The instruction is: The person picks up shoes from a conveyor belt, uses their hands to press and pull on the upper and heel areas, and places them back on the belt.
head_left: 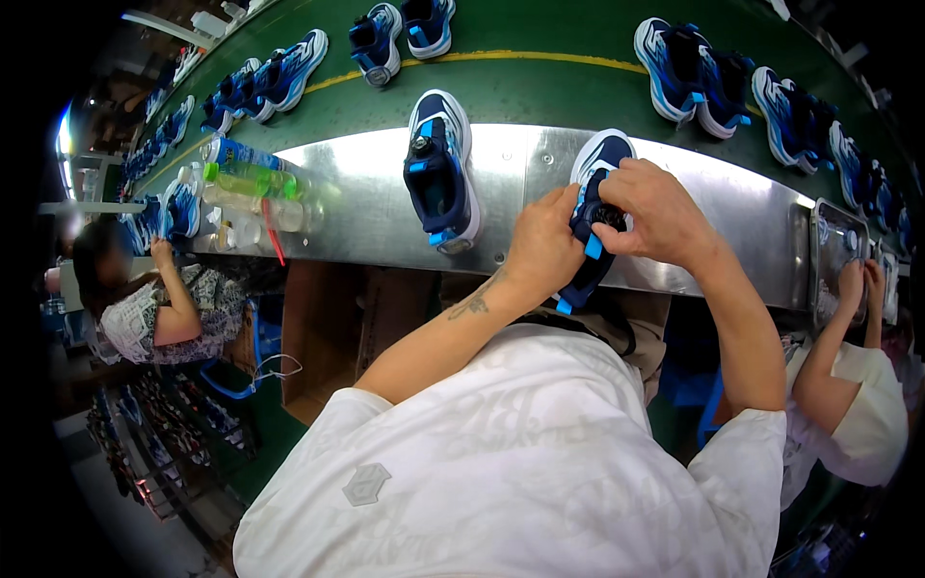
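Note:
A blue and white sneaker (604, 149) stands at the near edge of the steel ledge (366, 164), toe pointing away from me. My left hand (544, 239) grips its left side, fingers closed against the upper. Over the tongue, my right hand (657, 209) has thumb and fingers bent around the black round dial (607, 218). My hands partly cover the middle of this sneaker. To the left, a matching sneaker (443, 164) with a dark dial on its tongue sits untouched on the ledge.
Beyond the ledge runs a green conveyor surface (540, 91) carrying several similar sneakers. Plastic bottles (255, 178) lie at the ledge's left, beside a red strip (274, 231). A metal tray (836, 250) is at right. Co-workers sit on both sides; cardboard boxes (323, 332) stand below.

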Demonstrator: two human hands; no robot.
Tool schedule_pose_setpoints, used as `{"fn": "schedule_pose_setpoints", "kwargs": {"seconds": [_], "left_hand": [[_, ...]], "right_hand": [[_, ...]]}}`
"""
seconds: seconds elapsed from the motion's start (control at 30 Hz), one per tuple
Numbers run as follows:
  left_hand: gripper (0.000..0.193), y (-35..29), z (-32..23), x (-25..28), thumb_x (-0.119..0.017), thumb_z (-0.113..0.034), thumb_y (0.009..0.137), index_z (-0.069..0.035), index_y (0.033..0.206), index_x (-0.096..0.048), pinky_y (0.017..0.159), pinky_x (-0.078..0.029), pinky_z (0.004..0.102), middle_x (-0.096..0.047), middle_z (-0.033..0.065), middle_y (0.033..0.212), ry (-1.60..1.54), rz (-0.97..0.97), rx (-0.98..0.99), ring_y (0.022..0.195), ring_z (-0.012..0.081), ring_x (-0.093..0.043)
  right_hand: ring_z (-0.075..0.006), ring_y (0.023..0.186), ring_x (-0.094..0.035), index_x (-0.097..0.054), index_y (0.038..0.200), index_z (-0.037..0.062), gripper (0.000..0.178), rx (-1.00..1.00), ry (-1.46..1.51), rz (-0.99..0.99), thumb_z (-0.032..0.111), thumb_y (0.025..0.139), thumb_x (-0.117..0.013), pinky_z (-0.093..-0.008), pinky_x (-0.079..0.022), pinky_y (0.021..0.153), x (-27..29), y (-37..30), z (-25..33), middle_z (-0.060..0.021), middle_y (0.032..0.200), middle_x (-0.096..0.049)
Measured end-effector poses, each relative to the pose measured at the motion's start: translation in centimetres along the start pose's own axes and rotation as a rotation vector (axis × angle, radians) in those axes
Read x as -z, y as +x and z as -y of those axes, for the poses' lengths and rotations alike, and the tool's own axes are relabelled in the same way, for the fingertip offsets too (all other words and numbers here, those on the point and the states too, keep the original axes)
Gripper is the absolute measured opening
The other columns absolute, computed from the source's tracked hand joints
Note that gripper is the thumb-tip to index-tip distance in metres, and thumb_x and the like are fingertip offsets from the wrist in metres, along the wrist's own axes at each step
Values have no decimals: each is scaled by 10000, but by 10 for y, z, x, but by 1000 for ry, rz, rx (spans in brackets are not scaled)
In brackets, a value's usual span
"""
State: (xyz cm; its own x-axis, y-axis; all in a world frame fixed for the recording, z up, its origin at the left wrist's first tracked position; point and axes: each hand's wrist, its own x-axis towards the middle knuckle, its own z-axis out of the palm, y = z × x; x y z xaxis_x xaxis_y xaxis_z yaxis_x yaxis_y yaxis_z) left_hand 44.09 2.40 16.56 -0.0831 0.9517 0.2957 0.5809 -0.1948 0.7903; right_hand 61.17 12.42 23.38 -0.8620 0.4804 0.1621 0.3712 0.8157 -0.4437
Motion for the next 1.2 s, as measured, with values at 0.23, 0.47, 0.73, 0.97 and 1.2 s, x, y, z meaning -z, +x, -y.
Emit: {"fn": "schedule_pose_setpoints", "kwargs": {"seconds": [0.23,0.47,0.73,0.97,1.2], "left_hand": [[434,1,1,2,-720,-68,809,27,1230,-667,751,-581,488,-726,253,1018,10,56,49,889,472,-703],[441,1,-1,4,-730,-74,798,-36,1236,-689,756,-583,475,-739,235,1023,8,54,74,890,453,-715],[227,5,0,5,-635,-24,770,-2,996,-632,731,-513,560,-667,251,919,-109,46,7,858,514,-635],[278,-10,-12,6,-611,-50,783,29,1048,-638,856,-526,581,-688,319,988,-155,20,104,950,553,-634],[366,8,5,49,-700,-162,845,9,1166,-663,857,-537,541,-715,292,1013,-129,495,92,982,514,-666]], "right_hand": [[-354,652,-655,-674,694,64,456,-357,-88,35,478,878,-731,-468,-516,609,-17,-3,18,-133,656,-661],[-368,694,-662,-681,747,63,503,-483,-14,-48,542,892,-729,-473,-525,645,-23,-8,32,-154,677,-658],[-368,956,-642,-591,1131,57,466,-256,-83,-142,361,845,-799,-478,-484,843,-16,-32,35,-134,988,-661],[-381,868,-634,-635,983,44,152,-119,-116,-346,163,897,-671,-487,-489,769,-4,-52,31,-151,908,-653],[-434,962,-675,-561,1244,14,563,-403,-1,39,239,795,-817,-518,-507,839,-50,-52,122,-206,1007,-702]]}}
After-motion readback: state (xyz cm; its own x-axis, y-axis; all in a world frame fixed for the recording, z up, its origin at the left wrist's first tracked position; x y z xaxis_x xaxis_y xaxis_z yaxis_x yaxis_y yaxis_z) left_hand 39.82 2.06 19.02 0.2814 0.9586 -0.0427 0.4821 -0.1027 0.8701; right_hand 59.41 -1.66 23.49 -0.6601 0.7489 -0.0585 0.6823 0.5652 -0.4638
